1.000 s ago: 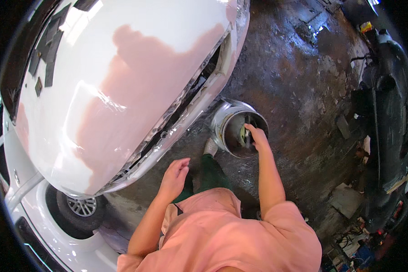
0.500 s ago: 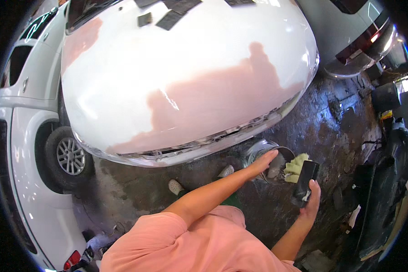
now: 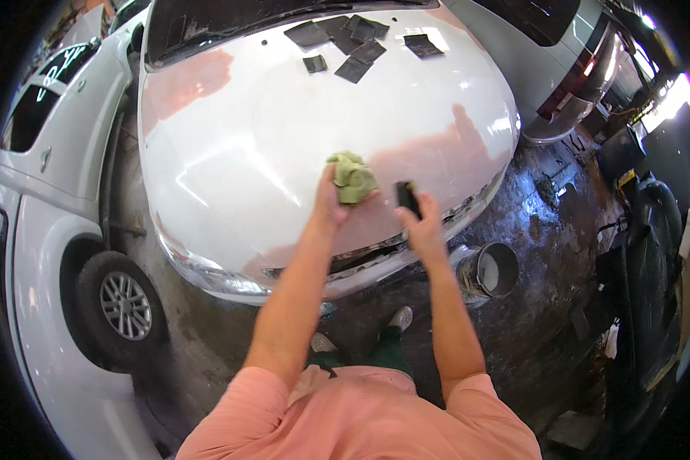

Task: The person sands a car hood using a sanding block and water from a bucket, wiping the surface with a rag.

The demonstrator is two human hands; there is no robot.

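No packages, labels, signs or screens visible anywhere in view

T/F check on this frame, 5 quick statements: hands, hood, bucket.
1. The left hand holds a green cloth on the white hood. True.
2. The right hand is empty. False: it holds a dark block.
3. Dark sheets lie near the windscreen. True.
4. The bucket sits on the hood. False: it stands on the floor, right of the bumper.
5. The hood is white all over. False: it has pinkish patches.
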